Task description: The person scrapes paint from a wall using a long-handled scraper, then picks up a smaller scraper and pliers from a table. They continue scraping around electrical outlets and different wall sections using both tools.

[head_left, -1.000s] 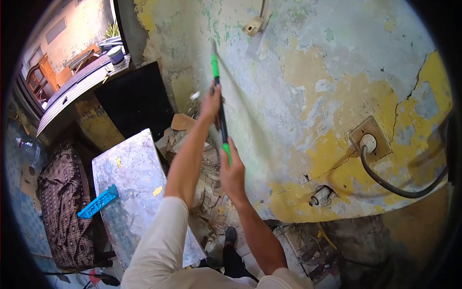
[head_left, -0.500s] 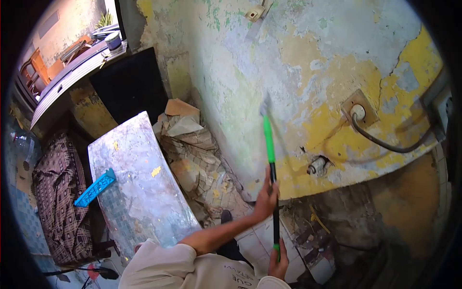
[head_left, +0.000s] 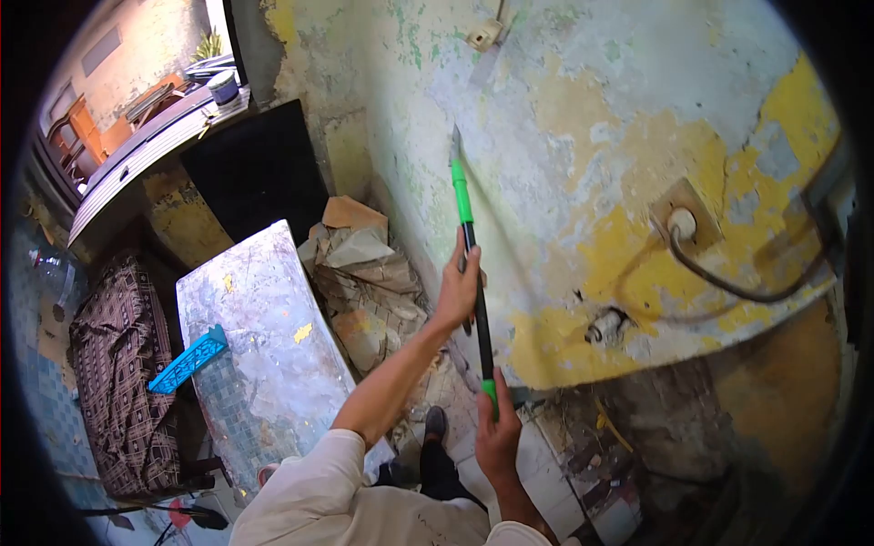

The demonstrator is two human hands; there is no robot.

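Note:
A long-handled scraper (head_left: 462,197) with a green and black handle slants up to the peeling wall (head_left: 564,200), its thin metal blade at the patchy surface. Around the black shaft, about midway, my left hand (head_left: 460,289) is closed. Lower down, my right hand (head_left: 498,432) grips the handle near its green end. Pale plaster, green flecks and yellow paint show on the wall about the blade.
A stained board (head_left: 255,328) carries a blue plastic bracket (head_left: 188,360). Crumpled debris (head_left: 364,264) lies along the wall's foot. A plugged-in cable (head_left: 728,284) and a pipe fitting (head_left: 605,326) stick out at right. A patterned cloth (head_left: 123,382) covers something at left.
Both hands have moved up and to the left with the scraper. Its blade now sits higher on the wall, and the handle leans more to the left.

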